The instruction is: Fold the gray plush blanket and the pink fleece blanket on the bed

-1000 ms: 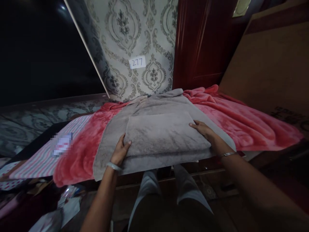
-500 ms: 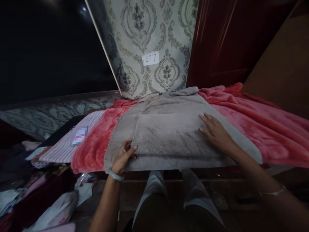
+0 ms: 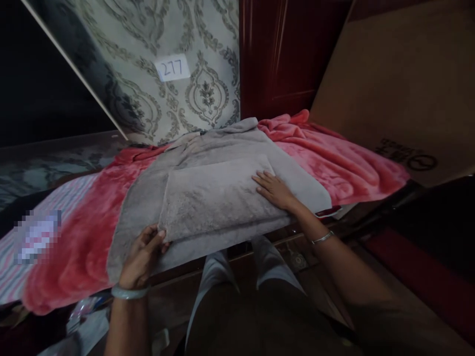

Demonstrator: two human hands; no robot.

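Observation:
A folded grey plush cloth (image 3: 218,200) lies flat on a wider grey fabric layer (image 3: 133,212); I cannot tell whether they are one piece. My left hand (image 3: 143,254) is closed at the folded cloth's near left corner, thumb and fingers pinching its edge. At the right end of the cloth, my right hand (image 3: 275,190) rests palm down with its fingers stretched out. A pink-red plush blanket (image 3: 83,237) shows under the grey fabric on the left and bunches up on the right.
Striped fabric (image 3: 69,198) lies at the left. Behind are a patterned wall with a paper label (image 3: 172,67), a dark red panel (image 3: 282,54) and a large cardboard sheet (image 3: 404,84). Loose items and plastic bags lie on the floor at lower left.
The view has swung right, bringing more of the cardboard into sight. My right hand now lies flatter on the cloth's right end; my left hand stays at the near left corner.

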